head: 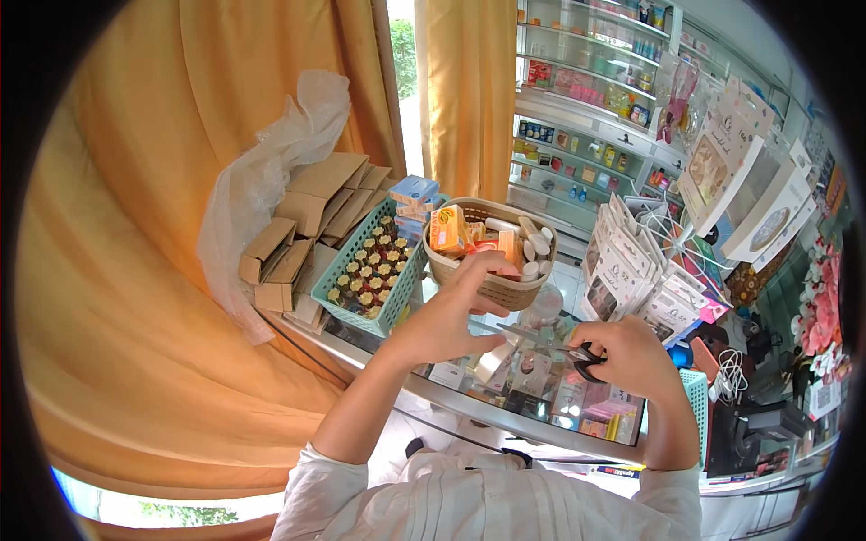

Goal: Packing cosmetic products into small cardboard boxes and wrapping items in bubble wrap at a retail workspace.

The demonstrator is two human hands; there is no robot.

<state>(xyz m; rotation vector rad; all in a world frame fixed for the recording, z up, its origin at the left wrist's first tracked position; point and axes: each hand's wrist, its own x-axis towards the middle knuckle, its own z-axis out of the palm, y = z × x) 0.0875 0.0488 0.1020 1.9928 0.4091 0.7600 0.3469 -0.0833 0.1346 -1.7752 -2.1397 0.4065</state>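
Note:
My right hand [629, 351] grips a pair of scissors [538, 338] by its black handles, the metal blades parted and pointing left. Facing it, my left hand [440, 321] is held with thumb and fingers spread, and I see nothing between them. Its fingers reach in front of a brown plastic basket [500, 289] that holds an orange soap box [448, 230], other small boxes and several white tubes or bottles [534, 237]. A white roll [495, 362], perhaps tape, is on the glass counter [467, 395] below the left thumb. A clear round object [543, 303] is beside the basket.
Left of the brown basket stands a green basket [369, 318] of gold-capped bottles, with blue boxes [414, 193] stacked behind. Flattened cardboard boxes [318, 196] and bubble wrap [257, 182] lie by the orange curtain [135, 270]. A rack of hanging packets [622, 264] rises at right.

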